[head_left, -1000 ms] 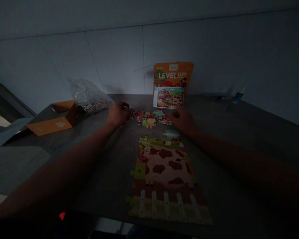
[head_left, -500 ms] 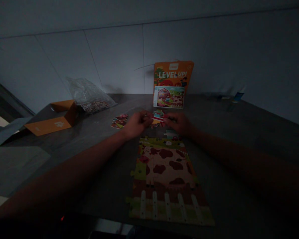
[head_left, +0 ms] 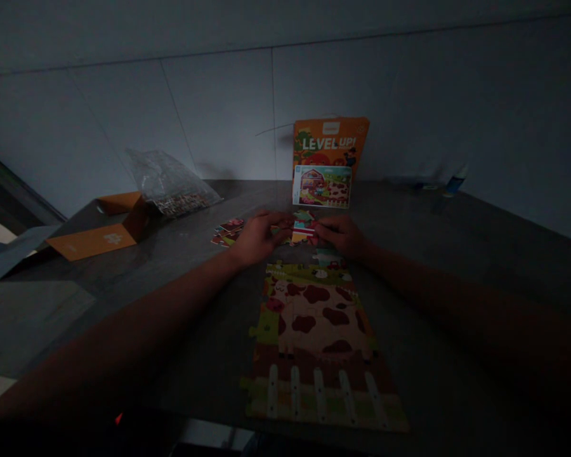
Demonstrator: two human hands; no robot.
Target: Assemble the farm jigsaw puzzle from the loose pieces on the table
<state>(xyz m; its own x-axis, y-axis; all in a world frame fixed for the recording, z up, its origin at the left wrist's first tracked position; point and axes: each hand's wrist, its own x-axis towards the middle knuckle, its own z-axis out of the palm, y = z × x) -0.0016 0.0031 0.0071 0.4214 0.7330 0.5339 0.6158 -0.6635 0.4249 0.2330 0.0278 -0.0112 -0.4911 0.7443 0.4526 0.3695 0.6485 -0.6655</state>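
Note:
In the dim head view, my left hand [head_left: 261, 237] and my right hand [head_left: 343, 235] face each other over a small pile of jigsaw pieces. Between them is a red, white and yellow puzzle piece [head_left: 303, 232]. My right thumb and fingers pinch its right side; my left fingers close at its left side, partly hiding the pieces there. Nearer me lies a joined jigsaw section [head_left: 323, 317] showing a spotted cow above a white fence. A light-green piece [head_left: 324, 257] with a red tractor sits at its top edge. More loose puzzle pieces [head_left: 226, 233] lie left of my left hand.
An orange "LEVEL UP!" box [head_left: 330, 143] stands against the wall, with a farm picture card [head_left: 322, 187] leaning on it. Leftward are an opened orange box [head_left: 99, 235] and a clear bag of pieces [head_left: 176, 184]. A small bottle [head_left: 455, 183] stands far right.
The red-and-white piece between my hands has tilted slightly, and more of its face shows. My left fingers have shifted a little; both arms stay nearly still.

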